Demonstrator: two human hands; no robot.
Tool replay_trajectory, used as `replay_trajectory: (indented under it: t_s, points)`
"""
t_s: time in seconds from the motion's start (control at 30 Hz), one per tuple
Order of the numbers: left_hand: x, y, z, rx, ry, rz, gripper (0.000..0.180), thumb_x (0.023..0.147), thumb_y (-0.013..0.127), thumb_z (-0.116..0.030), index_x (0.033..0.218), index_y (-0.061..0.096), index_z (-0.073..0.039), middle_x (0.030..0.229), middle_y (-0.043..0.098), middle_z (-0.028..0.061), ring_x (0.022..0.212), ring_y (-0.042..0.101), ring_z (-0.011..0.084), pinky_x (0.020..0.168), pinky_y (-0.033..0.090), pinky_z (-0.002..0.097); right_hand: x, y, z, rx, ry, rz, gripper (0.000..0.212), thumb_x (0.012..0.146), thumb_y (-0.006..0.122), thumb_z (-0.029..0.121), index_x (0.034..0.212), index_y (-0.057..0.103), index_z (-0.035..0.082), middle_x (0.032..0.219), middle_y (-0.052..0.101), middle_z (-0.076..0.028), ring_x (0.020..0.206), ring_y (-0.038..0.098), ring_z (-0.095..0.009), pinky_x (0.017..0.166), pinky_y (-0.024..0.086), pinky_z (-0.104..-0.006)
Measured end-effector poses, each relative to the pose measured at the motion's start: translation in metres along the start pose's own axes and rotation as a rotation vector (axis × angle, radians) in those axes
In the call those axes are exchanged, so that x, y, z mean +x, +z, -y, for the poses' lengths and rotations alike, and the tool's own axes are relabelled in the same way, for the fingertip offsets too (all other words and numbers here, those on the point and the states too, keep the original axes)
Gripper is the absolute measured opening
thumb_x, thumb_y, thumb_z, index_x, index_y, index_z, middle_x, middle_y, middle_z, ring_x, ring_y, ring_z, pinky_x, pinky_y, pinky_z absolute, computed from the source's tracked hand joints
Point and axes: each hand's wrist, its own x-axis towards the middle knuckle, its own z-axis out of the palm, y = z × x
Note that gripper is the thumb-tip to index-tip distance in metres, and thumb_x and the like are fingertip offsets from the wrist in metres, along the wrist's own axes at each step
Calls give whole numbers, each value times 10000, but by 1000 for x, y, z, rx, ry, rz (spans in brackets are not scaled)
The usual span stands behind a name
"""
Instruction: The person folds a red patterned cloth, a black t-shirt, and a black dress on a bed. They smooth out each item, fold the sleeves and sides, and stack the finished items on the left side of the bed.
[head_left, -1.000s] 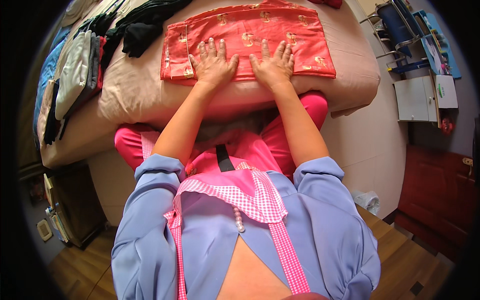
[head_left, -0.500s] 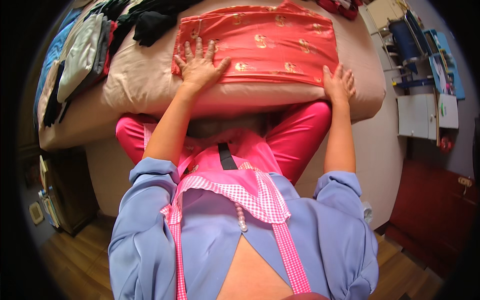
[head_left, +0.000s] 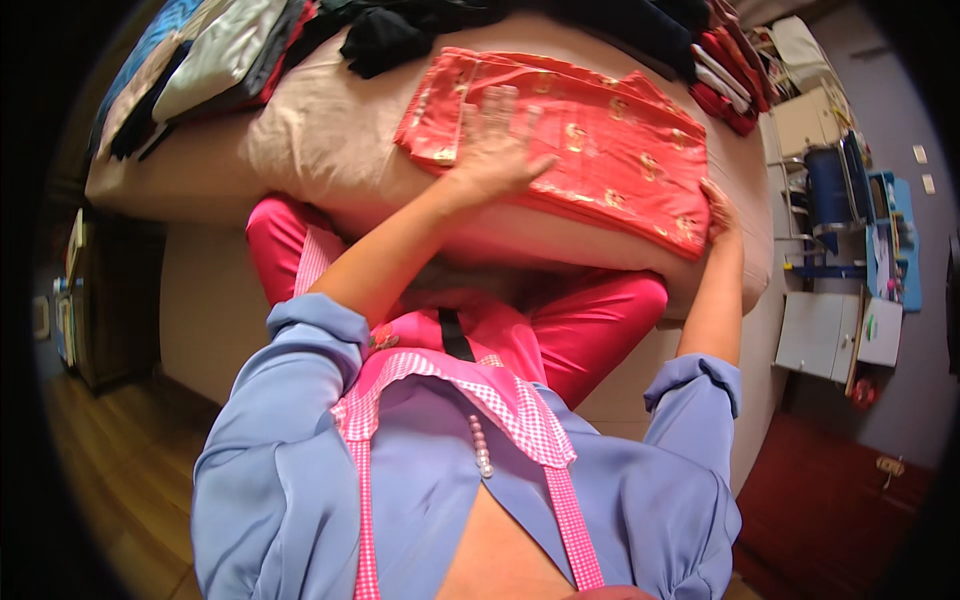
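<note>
A folded red cloth (head_left: pixel 600 135) with gold figures lies on the bed's pinkish-beige sheet (head_left: pixel 330 120) in front of me. My left hand (head_left: pixel 497 150), slightly smeared by motion, is over its left part with the fingers spread. At the cloth's right edge is my right hand (head_left: pixel 722 212), seen side-on. Its fingers are a little bent and touch the edge, without wrapping round it. Several layers show along the cloth's near edge, and a fold sticks up at its far right corner.
Folded clothes (head_left: pixel 225 65) are stacked at the far left of the bed, black garments (head_left: pixel 385 40) at the back. Red and white folded clothes (head_left: pixel 728 75) sit at the far right. Beyond the bed's right side stands a white cabinet (head_left: pixel 820 330).
The view has shifted, and the cloth now lies more slanted, its right end nearer me. My left hand has moved inward over the cloth; my right hand has turned side-on at its right edge.
</note>
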Motion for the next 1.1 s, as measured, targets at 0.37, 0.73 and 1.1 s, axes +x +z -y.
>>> replay_trajectory:
  t_s: [0.37,0.73,1.1]
  points:
    - [-5,31,6,-666,125,37,780,892,359,-599,1414,251,-30,1459,171,273,1372,142,384,1114,102,451,-15,71,46,151,-8,249,356,857,505,157,1155,525,-37,1125,600,-196,1029,598,-303,937,461,-434]
    - [6,-8,67,-2381,-571,18,845,853,441,-627,1382,240,1,1290,413,193,1149,454,262,990,373,386,-17,356,36,-628,-339,276,342,804,635,145,1123,565,43,885,619,-18,658,582,-89,575,470,-225]
    - [-7,-23,109,-2331,-687,-12,148,863,624,-197,890,591,-55,796,602,54,733,572,139,668,476,245,-31,358,-80,-890,-393,437,394,839,641,207,1156,568,-16,751,644,-82,629,586,-101,557,471,-258]
